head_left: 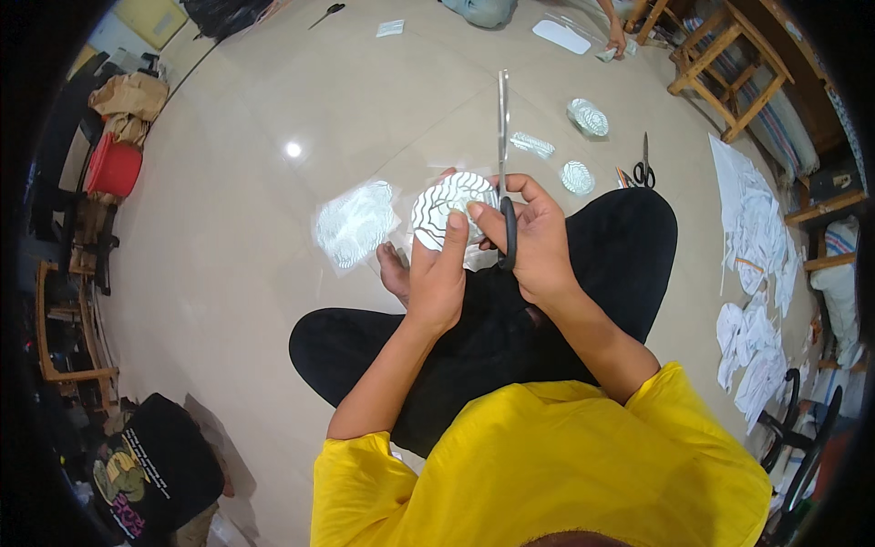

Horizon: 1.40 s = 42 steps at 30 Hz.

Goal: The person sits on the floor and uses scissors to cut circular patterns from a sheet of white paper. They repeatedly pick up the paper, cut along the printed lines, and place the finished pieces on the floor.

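Observation:
Both my hands meet above my crossed legs. My left hand (441,273) grips a round, white and silver wavy-patterned sheet piece (437,198) between thumb and fingers. Scissors with black handles (507,232) hang on my right hand (540,239), their blades pointing away from me; its thumb presses on the same round piece. Just left of the hands, a stack of similar patterned sheets (355,222) in clear film lies on the floor. Beyond my right hand lie a round patterned pile (577,178), another one (588,117) and a narrow patterned bundle (532,145).
Another pair of scissors (644,164) lies past my right knee. White scraps (759,232) cover the floor at right, near a wooden stool (724,68). Another person's hand (615,41) touches small pieces at the top. A red container (115,167) stands at left.

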Motion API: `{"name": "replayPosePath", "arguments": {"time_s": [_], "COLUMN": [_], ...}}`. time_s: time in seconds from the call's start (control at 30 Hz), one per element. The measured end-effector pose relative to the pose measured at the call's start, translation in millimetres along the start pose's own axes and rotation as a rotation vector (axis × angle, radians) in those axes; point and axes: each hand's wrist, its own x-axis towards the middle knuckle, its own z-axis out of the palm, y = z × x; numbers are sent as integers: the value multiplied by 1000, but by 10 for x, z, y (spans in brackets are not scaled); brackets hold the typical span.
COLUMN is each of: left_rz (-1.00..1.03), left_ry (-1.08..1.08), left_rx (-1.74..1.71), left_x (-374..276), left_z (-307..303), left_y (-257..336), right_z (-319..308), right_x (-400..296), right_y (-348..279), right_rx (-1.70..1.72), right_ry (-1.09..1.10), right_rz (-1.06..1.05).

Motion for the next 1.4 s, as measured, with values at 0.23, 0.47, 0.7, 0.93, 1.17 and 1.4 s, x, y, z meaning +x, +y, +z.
{"name": "replayPosePath", "arguments": {"time_s": [0.23,0.47,0.7,0.93,1.17,1.4], "left_rz": [58,-91,-117,-221,-343,-16], "left_ry": [-17,146,241,118,-130,-482], "left_rx": [122,-7,386,335,519,1011], "left_x": [93,160,244,343,1264,2369], "left_z": [-84,121,102,255,99,552], "left_y": [-163,-20,-287,-281,-999,-2719], "right_z": [-168,-375,-498,-680,-810,-895], "right_x": [35,96,101,169,310,366], "right_y": [-3,23,-4,-174,-243,-117], "right_rx": [12,-155,-391,-700,-445,-372], "right_ry": [-10,-116,-157,42,337,225], "right_rz": [36,-78,-62,-235,-480,-390]}}
